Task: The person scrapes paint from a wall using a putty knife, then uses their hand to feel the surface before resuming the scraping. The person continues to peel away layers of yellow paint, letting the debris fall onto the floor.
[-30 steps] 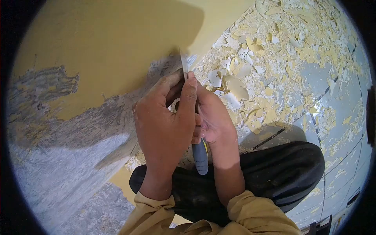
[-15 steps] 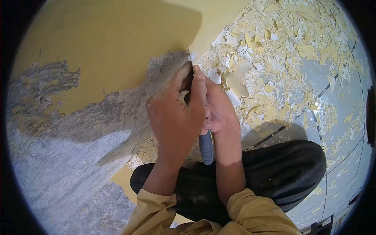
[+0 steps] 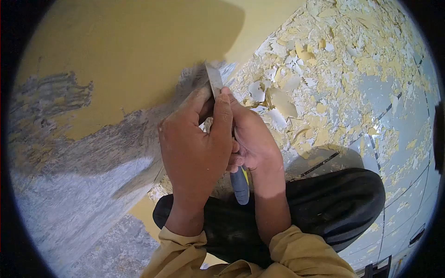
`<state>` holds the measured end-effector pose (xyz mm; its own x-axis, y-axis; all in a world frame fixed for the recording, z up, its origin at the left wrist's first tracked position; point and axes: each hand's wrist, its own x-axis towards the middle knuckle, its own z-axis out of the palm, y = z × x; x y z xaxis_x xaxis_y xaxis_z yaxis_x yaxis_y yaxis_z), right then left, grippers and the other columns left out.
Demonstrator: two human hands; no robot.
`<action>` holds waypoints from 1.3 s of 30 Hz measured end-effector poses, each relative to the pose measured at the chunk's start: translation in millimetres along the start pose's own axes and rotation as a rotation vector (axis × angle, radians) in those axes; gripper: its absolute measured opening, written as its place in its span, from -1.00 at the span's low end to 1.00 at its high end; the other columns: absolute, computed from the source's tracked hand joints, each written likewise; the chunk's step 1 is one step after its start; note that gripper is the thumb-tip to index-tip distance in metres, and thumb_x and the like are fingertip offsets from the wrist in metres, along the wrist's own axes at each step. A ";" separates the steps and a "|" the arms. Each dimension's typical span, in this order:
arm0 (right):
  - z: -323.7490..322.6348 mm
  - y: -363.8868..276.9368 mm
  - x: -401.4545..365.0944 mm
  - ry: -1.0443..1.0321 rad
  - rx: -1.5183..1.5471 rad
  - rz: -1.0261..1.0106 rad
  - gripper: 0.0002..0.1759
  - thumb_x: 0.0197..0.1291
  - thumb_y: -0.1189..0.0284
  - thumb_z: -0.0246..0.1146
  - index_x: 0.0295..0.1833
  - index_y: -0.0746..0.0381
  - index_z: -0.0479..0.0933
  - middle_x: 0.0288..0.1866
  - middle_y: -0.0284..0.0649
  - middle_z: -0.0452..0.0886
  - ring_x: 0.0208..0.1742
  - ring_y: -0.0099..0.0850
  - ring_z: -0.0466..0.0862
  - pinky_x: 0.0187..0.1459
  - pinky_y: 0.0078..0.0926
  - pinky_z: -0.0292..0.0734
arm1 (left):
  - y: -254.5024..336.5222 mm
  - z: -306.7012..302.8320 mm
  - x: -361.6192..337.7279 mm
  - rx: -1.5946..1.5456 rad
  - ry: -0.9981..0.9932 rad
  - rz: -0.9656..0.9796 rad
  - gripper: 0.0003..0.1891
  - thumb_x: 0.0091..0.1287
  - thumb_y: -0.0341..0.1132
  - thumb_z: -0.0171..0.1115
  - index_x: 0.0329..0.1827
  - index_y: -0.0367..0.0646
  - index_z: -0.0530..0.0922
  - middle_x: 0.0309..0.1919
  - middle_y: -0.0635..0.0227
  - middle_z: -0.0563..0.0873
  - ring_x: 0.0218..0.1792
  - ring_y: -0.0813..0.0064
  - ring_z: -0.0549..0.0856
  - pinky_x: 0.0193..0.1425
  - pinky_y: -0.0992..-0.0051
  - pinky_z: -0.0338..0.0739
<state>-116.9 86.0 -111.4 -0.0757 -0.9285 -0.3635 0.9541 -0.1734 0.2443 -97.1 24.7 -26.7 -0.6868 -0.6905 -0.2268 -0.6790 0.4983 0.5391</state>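
Both my hands are closed on one paint scraper, which has a grey handle with a yellow edge and a flat metal blade. My left hand lies over the tool, its thumb pressed along the lower blade. My right hand wraps the scraper from the right, with the handle's end sticking out below the fingers. The blade points up and left, its tip at the border between the yellow paint and the bare grey patch on the wall. Most of the handle is hidden by my fingers.
Heaps of yellow and white paint flakes cover the tiled floor on the right. My folded legs in dark trousers are beneath my forearms. Dark objects stand at the lower right edge.
Both hands have drawn slightly down and left with the scraper. The blade has turned, so its flat face now shows instead of its thin edge.
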 end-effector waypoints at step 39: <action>2.5 1.9 6.5 0.093 -0.058 -0.110 -0.38 0.42 -0.11 -0.14 -0.33 0.20 0.51 -0.84 -0.32 0.33 -0.92 -0.44 0.38 -0.93 -0.58 0.27 | -16.7 5.5 8.5 0.062 0.030 0.107 -0.67 0.33 -0.26 0.14 -0.59 -0.24 0.46 -0.76 0.11 0.49 -0.67 0.08 0.53 -0.45 0.25 0.37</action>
<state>-116.3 78.8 -111.1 -0.1559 -0.8702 -0.4675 0.9570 -0.2503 0.1469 -93.0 13.4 -42.1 -0.7489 -0.6464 -0.1461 -0.6177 0.6009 0.5073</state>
